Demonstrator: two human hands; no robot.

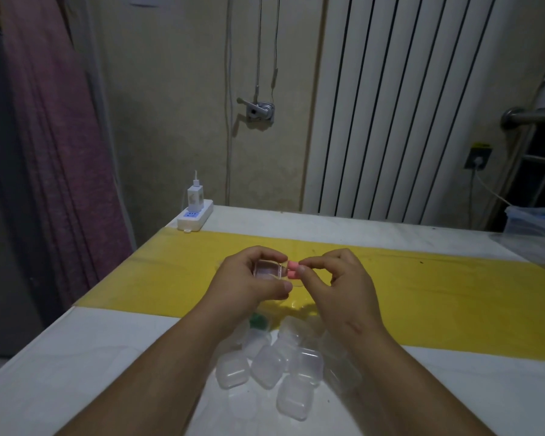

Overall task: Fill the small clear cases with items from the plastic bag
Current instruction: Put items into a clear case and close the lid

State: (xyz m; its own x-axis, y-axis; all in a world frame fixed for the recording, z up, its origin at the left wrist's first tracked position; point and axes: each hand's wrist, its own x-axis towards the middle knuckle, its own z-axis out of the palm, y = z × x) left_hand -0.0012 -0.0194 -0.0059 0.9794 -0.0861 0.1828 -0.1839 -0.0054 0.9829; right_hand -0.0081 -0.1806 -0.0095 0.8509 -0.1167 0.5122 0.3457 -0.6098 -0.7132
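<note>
Fingers of left hand (249,284) half-hide clear case (268,269); right hand (337,278) pinches pink items (294,269).

An open clear case (268,268), small and square with rounded corners, is held up over the yellow strip of the table, its hollow facing the camera. Just to its right, touching its edge, are two short pink pieces (293,269), pinched side by side, one above the other. On the white surface nearer the camera lies a loose heap of cases (283,366), all closed, frosted-clear, tipped at various angles and touching one another. At the heap's far left edge sits a small green item (258,319), blurred. The plastic bag cannot be made out.
</note>
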